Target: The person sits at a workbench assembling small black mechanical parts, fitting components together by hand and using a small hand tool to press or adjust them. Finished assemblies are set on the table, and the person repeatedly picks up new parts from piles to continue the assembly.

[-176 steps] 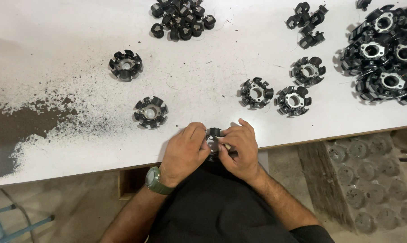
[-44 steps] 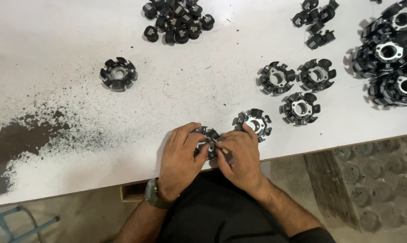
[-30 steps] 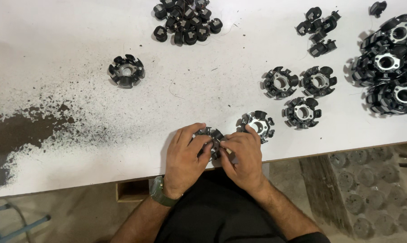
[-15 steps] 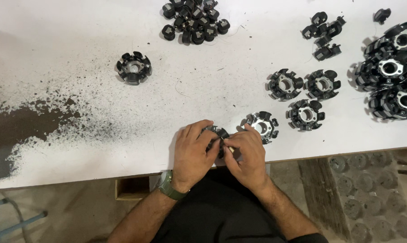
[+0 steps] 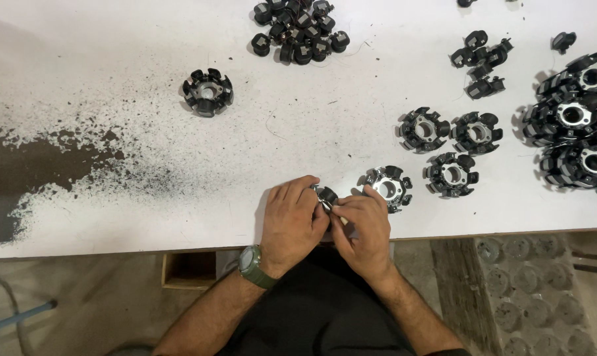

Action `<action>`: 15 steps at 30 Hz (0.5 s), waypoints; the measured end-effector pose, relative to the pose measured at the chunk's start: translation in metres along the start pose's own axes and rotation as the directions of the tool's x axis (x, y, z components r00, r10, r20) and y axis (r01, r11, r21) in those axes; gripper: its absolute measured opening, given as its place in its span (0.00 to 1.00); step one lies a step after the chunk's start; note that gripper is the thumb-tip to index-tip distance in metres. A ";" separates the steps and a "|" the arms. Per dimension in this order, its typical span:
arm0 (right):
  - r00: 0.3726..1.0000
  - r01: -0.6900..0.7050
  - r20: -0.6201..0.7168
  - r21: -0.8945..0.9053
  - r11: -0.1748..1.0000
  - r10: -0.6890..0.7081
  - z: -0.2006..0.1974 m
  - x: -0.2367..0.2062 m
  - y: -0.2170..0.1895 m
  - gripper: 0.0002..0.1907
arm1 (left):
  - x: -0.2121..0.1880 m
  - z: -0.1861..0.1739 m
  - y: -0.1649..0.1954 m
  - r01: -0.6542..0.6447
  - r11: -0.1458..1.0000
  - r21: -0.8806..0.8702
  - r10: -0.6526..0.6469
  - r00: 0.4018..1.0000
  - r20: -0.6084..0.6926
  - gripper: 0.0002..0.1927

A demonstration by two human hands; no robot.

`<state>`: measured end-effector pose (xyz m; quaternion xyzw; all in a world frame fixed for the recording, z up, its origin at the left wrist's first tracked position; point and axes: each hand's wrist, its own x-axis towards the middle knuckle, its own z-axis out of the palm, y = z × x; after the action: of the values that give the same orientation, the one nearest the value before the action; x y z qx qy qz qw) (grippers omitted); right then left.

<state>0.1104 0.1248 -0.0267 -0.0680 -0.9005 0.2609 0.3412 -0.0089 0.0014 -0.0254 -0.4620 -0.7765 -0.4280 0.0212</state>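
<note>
Both my hands meet at the near edge of the white table (image 5: 147, 86). My left hand (image 5: 290, 221), with a green watch on the wrist, and my right hand (image 5: 364, 227) together grip a small black and silver ring-shaped part (image 5: 324, 196), mostly hidden by the fingers. A similar toothed ring with bare metal teeth (image 5: 385, 188) lies just right of my right hand.
Three black toothed rings (image 5: 451, 153) lie further right, and a stack of them (image 5: 575, 125) fills the right edge. One ring (image 5: 207, 92) sits alone at upper left. Small black pieces (image 5: 298, 29) are heaped at the top. Dark grit (image 5: 61, 165) covers the left.
The ring that lay left of my hands is gone from there and one now lies to their right. My hands have stayed at the table edge, working the small part; the view shifted slightly.
</note>
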 end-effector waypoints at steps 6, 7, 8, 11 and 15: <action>0.999 0.020 0.035 -0.015 1.000 -0.020 0.002 0.000 0.003 0.15 | -0.003 0.003 -0.004 0.005 1.000 0.012 -0.005 1.000 0.021 0.06; 0.999 0.016 0.031 -0.001 1.000 -0.016 0.003 0.001 0.003 0.15 | -0.002 0.002 -0.005 0.012 1.000 0.025 -0.012 1.000 0.011 0.05; 1.000 0.011 0.027 0.013 1.000 -0.011 0.004 0.001 0.004 0.15 | -0.001 0.000 -0.005 0.017 0.999 0.038 -0.017 1.000 0.000 0.05; 0.998 -0.003 -0.061 0.082 0.997 0.008 0.005 -0.001 0.004 0.13 | -0.001 -0.013 -0.005 0.029 0.999 0.033 -0.025 0.992 -0.125 0.08; 0.987 -0.080 -0.120 0.197 0.977 0.105 0.004 -0.004 0.003 0.12 | -0.002 -0.033 -0.006 0.076 0.997 0.018 -0.075 0.994 -0.080 0.16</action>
<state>0.1108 0.1245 -0.0326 -0.0936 -0.8431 0.3569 0.3912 -0.0247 -0.0241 -0.0092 -0.4148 -0.7964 -0.4382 0.0405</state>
